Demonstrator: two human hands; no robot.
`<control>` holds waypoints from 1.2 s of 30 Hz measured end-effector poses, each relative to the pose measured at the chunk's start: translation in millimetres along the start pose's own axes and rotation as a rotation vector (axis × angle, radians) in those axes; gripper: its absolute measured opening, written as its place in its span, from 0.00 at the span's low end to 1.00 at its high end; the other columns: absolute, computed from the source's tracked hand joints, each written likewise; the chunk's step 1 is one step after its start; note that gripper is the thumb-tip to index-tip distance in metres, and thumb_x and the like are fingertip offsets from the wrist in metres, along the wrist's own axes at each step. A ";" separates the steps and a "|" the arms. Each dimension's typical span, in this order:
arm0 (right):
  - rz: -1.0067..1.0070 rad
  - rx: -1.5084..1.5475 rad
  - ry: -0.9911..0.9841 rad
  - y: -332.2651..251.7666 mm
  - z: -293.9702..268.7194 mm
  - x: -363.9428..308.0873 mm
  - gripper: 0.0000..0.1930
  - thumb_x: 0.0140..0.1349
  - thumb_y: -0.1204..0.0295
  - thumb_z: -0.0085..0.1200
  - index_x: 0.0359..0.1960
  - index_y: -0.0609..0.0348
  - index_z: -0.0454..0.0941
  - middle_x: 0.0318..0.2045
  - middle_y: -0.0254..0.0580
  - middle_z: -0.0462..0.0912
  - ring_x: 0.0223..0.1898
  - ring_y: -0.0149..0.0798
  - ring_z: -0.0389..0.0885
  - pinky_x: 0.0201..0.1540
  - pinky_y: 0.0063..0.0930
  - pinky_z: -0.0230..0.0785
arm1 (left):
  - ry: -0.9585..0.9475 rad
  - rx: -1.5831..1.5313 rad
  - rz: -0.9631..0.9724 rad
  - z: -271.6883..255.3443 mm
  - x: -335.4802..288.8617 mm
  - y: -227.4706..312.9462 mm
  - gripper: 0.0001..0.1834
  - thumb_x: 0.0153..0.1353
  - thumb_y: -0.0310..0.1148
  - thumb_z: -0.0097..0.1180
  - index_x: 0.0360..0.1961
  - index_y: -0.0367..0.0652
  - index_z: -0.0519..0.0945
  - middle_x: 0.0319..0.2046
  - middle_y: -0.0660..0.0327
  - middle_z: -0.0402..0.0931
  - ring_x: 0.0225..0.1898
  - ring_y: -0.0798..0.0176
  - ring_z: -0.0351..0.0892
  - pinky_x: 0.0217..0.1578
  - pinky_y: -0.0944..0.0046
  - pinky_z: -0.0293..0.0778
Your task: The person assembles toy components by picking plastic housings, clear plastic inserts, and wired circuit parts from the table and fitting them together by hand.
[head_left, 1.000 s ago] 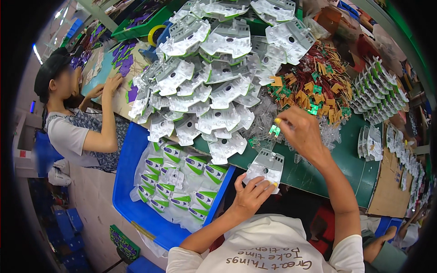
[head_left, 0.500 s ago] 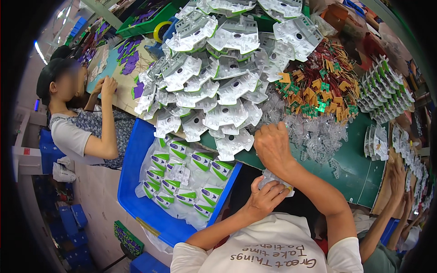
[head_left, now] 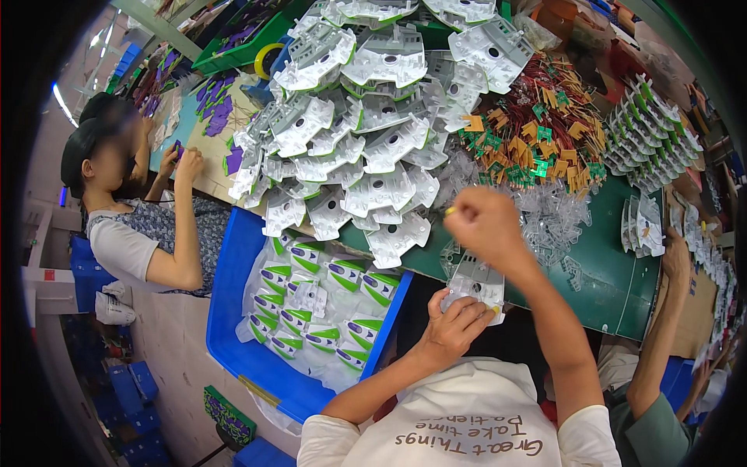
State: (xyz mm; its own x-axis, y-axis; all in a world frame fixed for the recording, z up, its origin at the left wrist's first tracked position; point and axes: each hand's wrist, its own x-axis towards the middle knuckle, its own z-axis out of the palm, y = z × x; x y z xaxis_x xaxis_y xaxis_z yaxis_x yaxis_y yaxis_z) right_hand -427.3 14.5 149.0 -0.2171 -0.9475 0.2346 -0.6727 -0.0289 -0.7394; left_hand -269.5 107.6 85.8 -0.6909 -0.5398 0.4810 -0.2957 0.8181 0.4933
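Note:
My left hand [head_left: 451, 335] grips the near end of a white plastic housing [head_left: 476, 279], its inner side with ribs and slots facing up at the table's edge. A small yellow spot shows on the housing beside my fingertips. Above its far end, my right hand [head_left: 486, 229] is closed and slightly blurred. Something small and yellow [head_left: 450, 210] shows at its fingertips; what it is I cannot make out. Close by, to the right, lies a heap of clear plastic pieces [head_left: 537, 229].
Stacked white-and-green housings [head_left: 381, 148] rise ahead. Red-wired orange and green boards [head_left: 537, 148] lie right of them. A blue bin [head_left: 303, 401] at left holds finished-looking green-white shells [head_left: 323, 336]. More housings [head_left: 654, 140] stand far right. Co-workers sit left [head_left: 144, 241] and right [head_left: 654, 420].
My right hand has lifted slightly and curled closed. The housing in my left hand now shows more fully, where my right forearm covered much of it before. The view has shifted slightly.

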 end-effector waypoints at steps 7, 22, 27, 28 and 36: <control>0.013 0.805 0.112 24.6 -128.2 -14.4 0.07 0.56 0.70 0.50 0.25 0.61 0.72 0.27 0.39 0.75 0.27 0.30 0.72 0.31 0.25 0.65 | -0.041 -0.122 0.026 3.7 41.7 -20.8 0.19 0.47 0.19 0.57 0.43 0.44 0.82 0.41 0.65 0.77 0.47 0.62 0.74 0.60 0.45 0.51; -0.040 0.714 -0.077 39.6 -146.3 -124.3 0.05 0.38 0.78 0.50 0.20 0.58 0.70 0.23 0.41 0.78 0.24 0.36 0.72 0.34 0.31 0.61 | -0.169 -1.514 -0.903 -14.2 86.6 -0.6 0.21 0.73 0.37 0.43 0.62 0.37 0.65 0.48 0.57 0.75 0.46 0.64 0.78 0.52 0.64 0.71; -0.033 0.710 -0.098 47.8 -151.6 -134.4 0.05 0.36 0.78 0.49 0.19 0.58 0.70 0.23 0.41 0.78 0.24 0.36 0.73 0.34 0.32 0.61 | -0.125 -1.711 -0.904 -7.9 86.1 2.7 0.22 0.74 0.41 0.39 0.60 0.37 0.67 0.46 0.58 0.76 0.46 0.63 0.78 0.50 0.60 0.72; -0.032 0.696 -0.112 49.2 -151.9 -136.3 0.05 0.36 0.78 0.49 0.19 0.58 0.70 0.23 0.41 0.78 0.24 0.36 0.73 0.34 0.32 0.61 | -0.127 -1.708 -0.907 -8.3 85.7 2.6 0.22 0.74 0.41 0.39 0.60 0.37 0.67 0.46 0.58 0.76 0.46 0.63 0.78 0.50 0.60 0.72; 0.135 0.756 -0.217 51.0 -157.9 -145.6 0.08 0.44 0.80 0.50 0.30 0.63 0.74 0.28 0.41 0.80 0.29 0.35 0.79 0.35 0.27 0.69 | -0.125 -1.364 -0.839 -7.8 78.2 7.0 0.10 0.66 0.28 0.55 0.46 0.35 0.80 0.42 0.60 0.78 0.41 0.69 0.79 0.46 0.68 0.76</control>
State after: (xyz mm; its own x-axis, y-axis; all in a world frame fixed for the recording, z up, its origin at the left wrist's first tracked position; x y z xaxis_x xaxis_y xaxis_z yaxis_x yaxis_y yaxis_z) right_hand -541.6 201.3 176.8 -0.0674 -0.9969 0.0415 0.0283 -0.0435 -0.9987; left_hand -320.5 69.6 132.6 -0.7116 -0.6481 -0.2713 0.1323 -0.5028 0.8542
